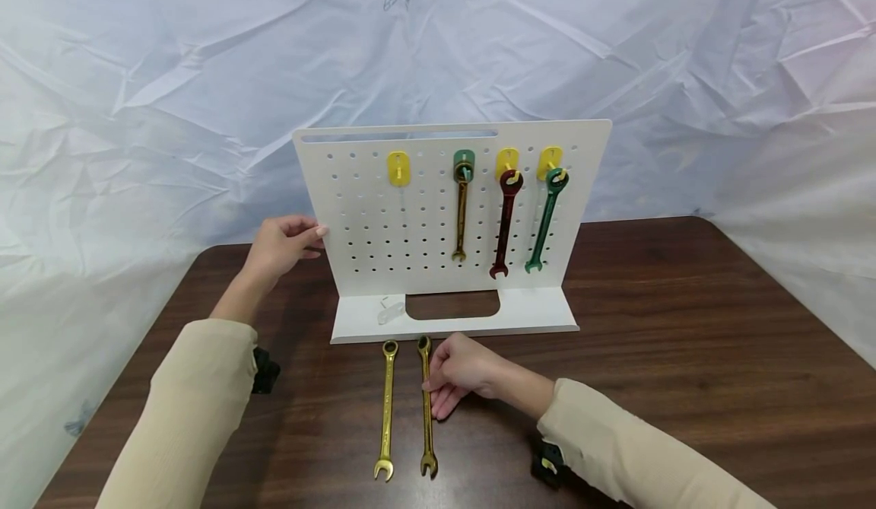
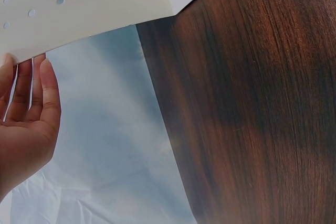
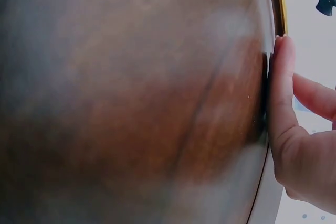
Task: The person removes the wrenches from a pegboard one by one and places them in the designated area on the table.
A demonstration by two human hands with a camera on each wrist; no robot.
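Note:
My left hand pinches the left edge of a white pegboard, thumb in front and the other fingers reaching behind, as the left wrist view also shows. In front of the board's base, the right hand has its fingertips on the shaft of a gold combination wrench that lies on the table. Beside it, to the left, lies a second gold wrench, ring end toward the board. From hooks on the board hang a small bronze wrench, a dark red wrench and a green wrench.
A yellow hook on the board's upper left carries nothing. On the base lies a small clear plastic piece, left of the cutout. The dark wooden table extends to both sides, with a white sheet behind it.

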